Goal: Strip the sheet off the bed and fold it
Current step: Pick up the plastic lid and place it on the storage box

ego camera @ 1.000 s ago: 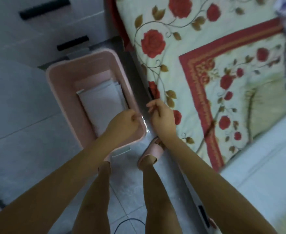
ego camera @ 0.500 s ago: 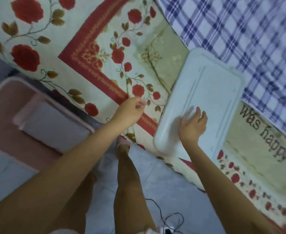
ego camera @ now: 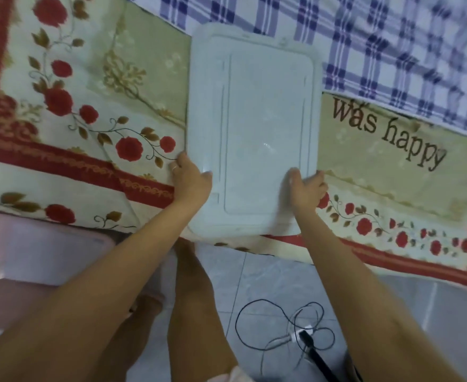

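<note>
Since half a second back the left hand [ego camera: 191, 179] has crossed from the roses to join the right hand [ego camera: 306, 187] on the white lid [ego camera: 254, 119]. Rose-print sheet [ego camera: 75, 111] spread on the bed, filling upper and middle frame, near edge hanging toward the tile floor [ego camera: 268, 277]. Blue checked cloth [ego camera: 392, 51] upper right. Pink bin [ego camera: 34, 252] lower left. Lid flat on the sheet, centre. Each hand grips a long side near its lower end, thumb on top. Black cable [ego camera: 282, 326] lower centre.

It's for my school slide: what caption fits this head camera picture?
Left hand and right hand grip a white lid lying on the flowery bed cover.
</note>
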{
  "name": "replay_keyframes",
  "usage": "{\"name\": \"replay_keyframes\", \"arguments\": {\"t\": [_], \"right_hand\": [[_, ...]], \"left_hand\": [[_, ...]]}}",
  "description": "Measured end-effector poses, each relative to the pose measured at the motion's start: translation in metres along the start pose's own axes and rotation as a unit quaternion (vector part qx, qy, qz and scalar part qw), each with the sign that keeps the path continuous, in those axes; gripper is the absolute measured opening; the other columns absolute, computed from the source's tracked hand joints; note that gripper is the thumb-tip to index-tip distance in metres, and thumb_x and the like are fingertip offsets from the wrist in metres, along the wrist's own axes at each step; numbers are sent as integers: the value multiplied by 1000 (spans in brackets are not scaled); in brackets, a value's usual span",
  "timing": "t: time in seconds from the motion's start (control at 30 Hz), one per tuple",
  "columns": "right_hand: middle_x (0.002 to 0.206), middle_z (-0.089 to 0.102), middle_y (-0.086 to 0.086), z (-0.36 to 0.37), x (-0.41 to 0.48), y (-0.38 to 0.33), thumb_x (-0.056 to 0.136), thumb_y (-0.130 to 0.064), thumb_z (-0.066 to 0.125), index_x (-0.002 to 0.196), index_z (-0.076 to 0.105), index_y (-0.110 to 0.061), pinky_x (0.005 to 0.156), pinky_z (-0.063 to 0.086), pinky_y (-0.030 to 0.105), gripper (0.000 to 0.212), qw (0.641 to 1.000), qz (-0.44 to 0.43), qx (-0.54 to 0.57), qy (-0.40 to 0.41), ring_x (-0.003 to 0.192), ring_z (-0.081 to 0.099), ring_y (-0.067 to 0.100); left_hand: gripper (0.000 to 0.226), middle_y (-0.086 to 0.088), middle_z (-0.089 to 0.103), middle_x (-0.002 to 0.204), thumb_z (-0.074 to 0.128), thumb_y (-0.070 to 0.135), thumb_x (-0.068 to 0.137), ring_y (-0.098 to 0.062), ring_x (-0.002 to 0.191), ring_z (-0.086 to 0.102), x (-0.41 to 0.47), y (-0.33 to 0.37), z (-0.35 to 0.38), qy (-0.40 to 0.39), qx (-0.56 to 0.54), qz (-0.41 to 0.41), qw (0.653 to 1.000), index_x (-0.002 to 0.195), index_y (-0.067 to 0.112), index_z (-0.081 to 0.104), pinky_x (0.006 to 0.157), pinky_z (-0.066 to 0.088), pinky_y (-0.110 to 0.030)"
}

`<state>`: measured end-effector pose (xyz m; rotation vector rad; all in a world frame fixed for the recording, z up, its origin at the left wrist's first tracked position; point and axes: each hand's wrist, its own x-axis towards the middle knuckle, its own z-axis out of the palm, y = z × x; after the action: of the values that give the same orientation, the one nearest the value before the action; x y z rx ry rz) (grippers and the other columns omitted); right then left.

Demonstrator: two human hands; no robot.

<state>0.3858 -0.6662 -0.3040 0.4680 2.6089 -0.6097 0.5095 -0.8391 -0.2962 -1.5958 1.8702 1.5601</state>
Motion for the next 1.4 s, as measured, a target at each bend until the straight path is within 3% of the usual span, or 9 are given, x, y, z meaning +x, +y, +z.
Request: {"name": "replay_keyframes", "arguments": {"t": [0.13, 0.37, 0.43, 0.63, 0.77, 0.87, 1.0, 1.17, 1.4], "right_hand": [[137, 36, 17, 9, -35, -7, 93, -40, 46, 139, 37, -3, 100, 34, 39, 59, 998, -26, 42, 41, 124, 38, 30], [121, 45, 13, 79, -165, -64, 88, -37, 50, 128, 46, -1, 96, 40, 39, 54, 975, -208, 79, 19, 111, 44, 25], [118, 45, 11, 106, -209, -81, 86, -37, 50, 127, 46, -1, 92, 38, 33, 55, 959, -276, 56, -15, 104, 41, 17], [98, 42, 2, 174, -324, -88, 86, -27, 58, 112, 51, 2, 79, 35, 27, 39, 869, -489, -26, -64, 89, 37, 13], [102, 49, 18, 210, -387, -64, 88, -19, 52, 120, 49, 7, 78, 31, 23, 42, 806, -580, -51, -108, 92, 42, 22], [106, 49, 18, 235, -415, -41, 92, -17, 50, 125, 47, 3, 75, 31, 20, 39, 771, -612, -91, -154, 90, 40, 14], [120, 45, 21, 275, -414, -13, 98, -25, 40, 131, 44, 2, 82, 37, 24, 43, 733, -623, -150, -227, 104, 49, 27], [128, 39, 22, 345, -389, -1, 99, -25, 41, 135, 39, 2, 93, 41, 38, 45, 731, -587, -229, -262, 112, 46, 36], [132, 33, 23, 412, -351, 8, 99, -26, 41, 136, 36, 1, 97, 39, 42, 46, 727, -572, -253, -281, 113, 45, 39]], "left_hand": [[66, -16, 31, 143, 45, 43, 94, -31, 125, 40, -6, -5, -30, 124, -15, 4, 992, 143, 4, 24, 102, 39, -43], [54, -15, 37, 136, 48, 33, 94, -30, 120, 43, -44, -101, -144, 318, -122, -49, 939, 136, 2, 32, 94, 37, -32], [55, -16, 36, 138, 48, 30, 95, -27, 120, 41, -63, -146, -178, 356, -150, -85, 919, 139, 3, 29, 89, 32, -26], [46, -18, 40, 134, 43, 24, 97, -30, 119, 43, -130, -279, -230, 417, -219, -180, 864, 136, 2, 33, 98, 36, -38], [42, -19, 40, 129, 40, 25, 98, -35, 113, 47, -169, -352, -235, 440, -258, -249, 824, 131, 0, 37, 98, 40, -44], [42, -21, 43, 129, 42, 23, 97, -36, 112, 49, -184, -398, -232, 450, -280, -302, 792, 131, -1, 40, 94, 41, -41], [37, -19, 52, 124, 45, 23, 97, -36, 112, 53, -180, -450, -220, 434, -309, -328, 780, 128, 3, 43, 93, 45, -48], [36, -19, 53, 125, 43, 18, 98, -35, 113, 54, -134, -485, -212, 391, -361, -356, 768, 129, 1, 39, 95, 45, -46], [30, -21, 54, 118, 37, 14, 100, -34, 108, 54, -67, -520, -191, 384, -381, -375, 753, 124, -4, 39, 91, 44, -39]]}}
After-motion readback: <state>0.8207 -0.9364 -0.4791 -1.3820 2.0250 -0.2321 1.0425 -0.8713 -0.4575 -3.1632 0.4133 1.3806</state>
